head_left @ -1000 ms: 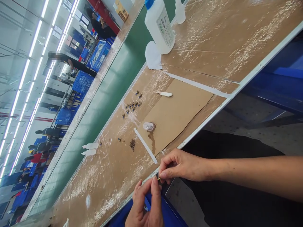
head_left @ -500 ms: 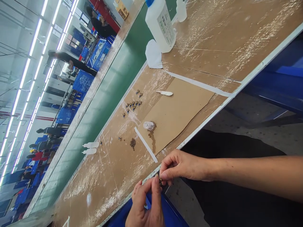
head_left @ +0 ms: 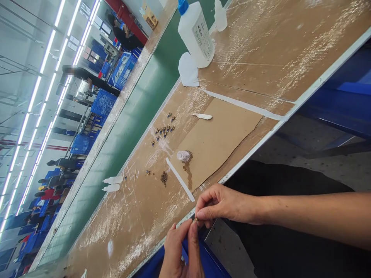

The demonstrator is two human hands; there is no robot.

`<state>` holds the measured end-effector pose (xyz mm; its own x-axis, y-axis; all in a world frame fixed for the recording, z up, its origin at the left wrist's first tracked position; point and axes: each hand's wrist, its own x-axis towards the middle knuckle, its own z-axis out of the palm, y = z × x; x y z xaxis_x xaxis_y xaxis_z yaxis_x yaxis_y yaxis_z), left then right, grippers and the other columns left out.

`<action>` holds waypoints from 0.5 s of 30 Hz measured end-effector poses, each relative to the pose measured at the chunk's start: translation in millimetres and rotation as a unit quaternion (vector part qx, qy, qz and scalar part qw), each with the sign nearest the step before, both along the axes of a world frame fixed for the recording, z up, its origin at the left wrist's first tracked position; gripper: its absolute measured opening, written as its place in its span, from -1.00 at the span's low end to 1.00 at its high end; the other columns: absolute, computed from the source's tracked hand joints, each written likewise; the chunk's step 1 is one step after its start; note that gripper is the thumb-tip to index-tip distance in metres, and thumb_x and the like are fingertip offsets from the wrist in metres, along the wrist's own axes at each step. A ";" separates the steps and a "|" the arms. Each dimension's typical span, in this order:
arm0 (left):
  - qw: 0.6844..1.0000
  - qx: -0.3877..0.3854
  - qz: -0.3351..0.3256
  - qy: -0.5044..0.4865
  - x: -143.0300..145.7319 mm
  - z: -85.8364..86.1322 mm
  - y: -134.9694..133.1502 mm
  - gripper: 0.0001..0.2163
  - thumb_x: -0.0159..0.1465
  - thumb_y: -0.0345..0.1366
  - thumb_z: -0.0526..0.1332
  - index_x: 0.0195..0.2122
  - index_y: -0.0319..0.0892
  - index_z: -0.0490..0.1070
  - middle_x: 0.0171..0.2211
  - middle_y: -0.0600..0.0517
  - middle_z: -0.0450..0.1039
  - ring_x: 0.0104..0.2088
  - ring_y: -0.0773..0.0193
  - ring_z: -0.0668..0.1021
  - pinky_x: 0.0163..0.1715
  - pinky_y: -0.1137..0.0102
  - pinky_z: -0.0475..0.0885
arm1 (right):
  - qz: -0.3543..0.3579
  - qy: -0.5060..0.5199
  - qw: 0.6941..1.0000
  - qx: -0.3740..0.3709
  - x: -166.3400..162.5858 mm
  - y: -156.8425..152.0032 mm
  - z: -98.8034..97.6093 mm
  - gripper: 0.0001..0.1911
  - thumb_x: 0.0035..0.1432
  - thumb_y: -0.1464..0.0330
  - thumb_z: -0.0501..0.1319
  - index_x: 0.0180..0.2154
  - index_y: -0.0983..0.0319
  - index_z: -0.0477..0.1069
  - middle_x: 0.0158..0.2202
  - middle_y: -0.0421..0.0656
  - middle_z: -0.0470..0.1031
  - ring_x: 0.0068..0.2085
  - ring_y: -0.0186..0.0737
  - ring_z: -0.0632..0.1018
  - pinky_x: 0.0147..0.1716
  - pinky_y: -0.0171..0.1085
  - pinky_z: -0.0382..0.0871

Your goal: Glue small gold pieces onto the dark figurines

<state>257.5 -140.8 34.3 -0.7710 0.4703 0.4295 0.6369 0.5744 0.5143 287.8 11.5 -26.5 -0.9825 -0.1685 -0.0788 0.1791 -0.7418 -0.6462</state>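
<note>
At the near edge of the table, my left hand (head_left: 183, 249) and my right hand (head_left: 222, 206) meet at the fingertips. Between them is a tiny part with a gold glint (head_left: 196, 219), mostly covered by fingers. My left thumb and index finger pinch it on one side; the right thumb and forefinger grip the other. Just beyond, on a brown cardboard sheet (head_left: 223, 139), sits a small clear cup (head_left: 184, 156) beside a wet stain. A pile of little brown pieces (head_left: 164, 177) lies by a white tape strip. Farther off stand several small blue-and-gold parts (head_left: 164, 129).
A white knife-like tool (head_left: 203, 116) rests on the cardboard. A large white bottle with a blue cap (head_left: 197, 34) and a small dropper bottle (head_left: 220, 17) stand beyond it. Two slim white bottles (head_left: 112, 184) lie near the green divider (head_left: 139, 100). Several people work in the background.
The view has shifted slightly. My left hand has moved a little to the right in the picture, its fingertips closer to my right hand around the tiny part.
</note>
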 end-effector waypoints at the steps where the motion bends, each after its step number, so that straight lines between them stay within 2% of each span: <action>1: 1.000 0.009 -0.010 0.006 -0.9 -1.2 -0.2 -0.93 0.18 -0.26 0.24 -0.35 -0.07 0.50 -0.44 0.14 0.53 -0.45 0.38 0.52 -0.15 0.45 0.34 | -0.008 -0.002 1.000 0.003 -0.4 -0.2 0.6 -0.68 -0.10 0.22 0.37 -0.41 0.37 0.49 -0.53 -0.22 0.45 -0.48 -0.43 0.43 -0.40 -0.40 0.29; 5: 0.998 0.039 -0.036 0.032 -4.3 -8.3 -2.7 -0.94 0.16 -0.32 0.26 -0.33 -0.09 0.50 -0.44 0.10 0.52 -0.42 0.32 0.52 -0.18 0.38 0.36 | -0.043 0.012 0.999 0.027 -1.2 -1.5 1.8 -0.74 -0.06 0.28 0.35 -0.38 0.37 0.50 -0.52 -0.22 0.44 -0.46 -0.42 0.43 -0.41 -0.41 0.29; 8: 0.997 0.048 -0.024 0.051 -4.7 -12.1 -4.5 -0.95 0.14 -0.33 0.27 -0.35 -0.10 0.51 -0.43 0.08 0.53 -0.39 0.28 0.53 -0.17 0.33 0.38 | -0.077 0.046 0.992 0.083 0.0 -0.5 2.7 -0.79 0.00 0.31 0.31 -0.37 0.36 0.51 -0.48 -0.21 0.44 -0.42 -0.39 0.45 -0.38 -0.40 0.32; 12: 0.996 0.048 -0.020 0.071 -4.9 -12.2 -6.7 -0.93 0.13 -0.31 0.28 -0.34 -0.08 0.51 -0.43 0.07 0.54 -0.39 0.27 0.54 -0.16 0.31 0.39 | -0.132 0.121 0.959 0.217 2.2 4.3 3.9 -0.84 0.06 0.35 0.26 -0.36 0.33 0.53 -0.41 -0.16 0.49 -0.36 -0.35 0.47 -0.33 -0.39 0.33; 15: 0.997 0.016 -0.027 0.069 -7.8 -11.4 -9.0 -0.87 0.19 -0.19 0.22 -0.38 -0.08 0.52 -0.44 0.04 0.55 -0.43 0.26 0.55 -0.12 0.26 0.40 | -0.172 0.176 0.932 0.265 2.6 6.3 2.6 -0.84 0.10 0.35 0.24 -0.35 0.32 0.54 -0.41 -0.15 0.51 -0.35 -0.36 0.48 -0.31 -0.40 0.33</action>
